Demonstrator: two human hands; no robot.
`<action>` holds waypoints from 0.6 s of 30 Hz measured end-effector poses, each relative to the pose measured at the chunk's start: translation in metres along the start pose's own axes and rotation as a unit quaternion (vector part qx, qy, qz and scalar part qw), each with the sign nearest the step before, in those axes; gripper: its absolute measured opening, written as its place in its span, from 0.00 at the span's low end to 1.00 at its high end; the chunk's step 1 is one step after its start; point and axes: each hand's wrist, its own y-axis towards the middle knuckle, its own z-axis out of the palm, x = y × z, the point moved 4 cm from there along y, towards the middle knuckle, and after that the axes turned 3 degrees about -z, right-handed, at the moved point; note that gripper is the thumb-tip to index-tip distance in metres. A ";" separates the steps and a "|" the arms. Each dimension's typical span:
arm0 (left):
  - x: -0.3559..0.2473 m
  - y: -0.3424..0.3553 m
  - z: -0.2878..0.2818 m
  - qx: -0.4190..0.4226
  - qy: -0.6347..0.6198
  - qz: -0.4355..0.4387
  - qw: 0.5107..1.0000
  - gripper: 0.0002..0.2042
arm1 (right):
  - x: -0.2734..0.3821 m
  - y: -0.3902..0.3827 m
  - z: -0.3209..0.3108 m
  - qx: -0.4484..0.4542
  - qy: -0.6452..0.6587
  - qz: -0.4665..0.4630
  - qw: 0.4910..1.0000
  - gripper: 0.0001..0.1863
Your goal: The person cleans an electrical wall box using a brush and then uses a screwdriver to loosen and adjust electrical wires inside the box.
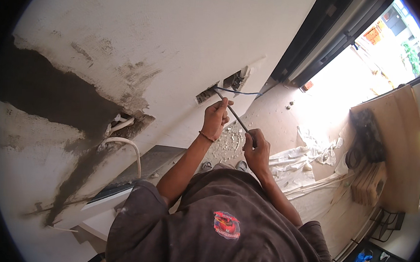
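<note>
A long thin dark rod [238,118] runs from the wall down to the right, and both my hands are on it. My left hand [216,118] is closed around its upper part, close to the wall. Lower down, my right hand [256,146] grips its near end between thumb and fingers. The rod's far tip reaches the edge of an opened wall box [206,94]; whether it goes inside, I cannot tell. A blue wire [239,91] sticks out from the same spot and curves right. Beside it is a second wall cutout [235,80] with dark contents.
Dark patched plaster [62,91] covers the left wall, where a white conduit [131,145] bends out of a broken hole. Rubble [228,142] lies on the floor below me. White plastic sheeting [310,152] and a leaning board [394,139] are right, near an open doorway [366,49].
</note>
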 end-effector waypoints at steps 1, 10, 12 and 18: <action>0.001 0.001 -0.002 -0.008 0.000 0.000 1.000 0.14 | -0.008 -0.003 0.002 0.018 0.072 0.048 0.996 0.09; 0.004 -0.003 0.002 -0.025 -0.012 -0.017 0.999 0.15 | -0.028 -0.012 0.009 0.048 0.283 0.176 0.942 0.10; 0.007 -0.005 -0.003 -0.041 0.058 -0.023 0.997 0.14 | -0.012 -0.007 0.003 0.006 0.043 0.051 0.998 0.08; 0.010 -0.003 -0.005 -0.038 0.062 0.033 0.997 0.14 | -0.007 -0.009 0.002 0.007 0.171 0.177 0.969 0.13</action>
